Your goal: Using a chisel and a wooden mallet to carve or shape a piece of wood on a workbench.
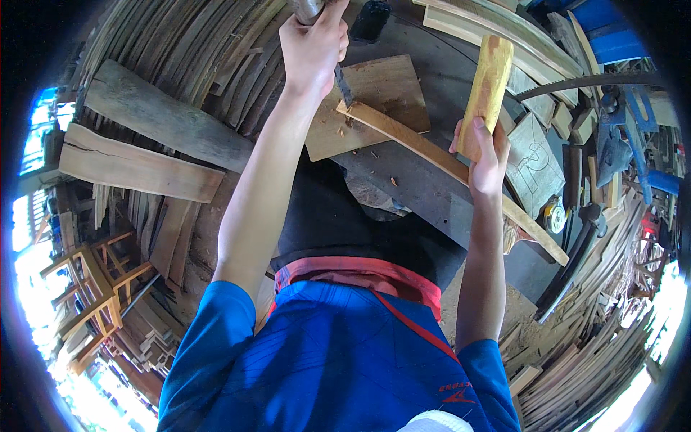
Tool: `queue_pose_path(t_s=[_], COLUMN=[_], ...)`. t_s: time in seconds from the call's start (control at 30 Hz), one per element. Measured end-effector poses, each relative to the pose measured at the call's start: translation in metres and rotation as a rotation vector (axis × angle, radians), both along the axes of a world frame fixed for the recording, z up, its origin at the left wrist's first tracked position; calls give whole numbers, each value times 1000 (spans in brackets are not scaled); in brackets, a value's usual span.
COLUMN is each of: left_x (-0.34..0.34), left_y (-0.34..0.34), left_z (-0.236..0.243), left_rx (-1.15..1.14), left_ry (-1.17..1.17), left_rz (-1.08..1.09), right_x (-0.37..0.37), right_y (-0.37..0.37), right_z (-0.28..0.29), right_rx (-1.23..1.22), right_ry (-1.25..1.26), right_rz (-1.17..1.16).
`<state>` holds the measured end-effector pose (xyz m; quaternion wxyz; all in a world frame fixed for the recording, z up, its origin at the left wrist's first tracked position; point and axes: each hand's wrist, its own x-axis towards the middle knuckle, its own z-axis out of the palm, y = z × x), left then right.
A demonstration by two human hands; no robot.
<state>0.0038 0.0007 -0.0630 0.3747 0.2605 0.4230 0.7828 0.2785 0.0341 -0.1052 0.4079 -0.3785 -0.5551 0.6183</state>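
My left hand (311, 54) is wrapped round the upright handle of a chisel (344, 86). Its dark blade points down, with the tip at the far end of a long wooden strip (417, 146). Part of the chisel is hidden behind my fingers. In my right hand (486, 157) is a thick yellowish wooden club (491, 75), gripped at its lower end and raised over the strip. Under the strip's far end lies a square wooden board (385, 79) with a few small chips on it.
A tape measure (554, 214) and a wood piece with drawn lines (534, 164) lie right of the bench (403, 189). Beyond them are a curved saw (590, 85) and a blue clamp (637, 133). Planks (144, 169) are stacked left, near a wooden frame (93, 284).
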Motion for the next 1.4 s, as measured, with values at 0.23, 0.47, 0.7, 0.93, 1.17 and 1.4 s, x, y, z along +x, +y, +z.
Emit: queue_pose_path(t_s=[0.23, 0.47, 0.7, 0.93, 1.17, 1.4], left_x=[3, 13, 19, 14, 5, 10], left_y=[-1, 4, 3, 0, 0, 4], left_z=[2, 12, 21, 15, 15, 13], left_rx=[9, -91, -131, -131, -108, -129], left_ry=[-107, 110, 135, 224, 143, 166], left_rz=[42, 91, 165, 168, 152, 131], right_x=[0, 1, 1, 0, 0, 0], right_y=[0, 0, -2, 0, 2, -2], right_z=[-1, -1, 1, 5, 2, 3], right_rx=[-14, -24, -32, -29, -17, -22], right_ry=[2, 18, -12, -9, 4, -7], right_rz=[7, 8, 5, 2, 17, 16])
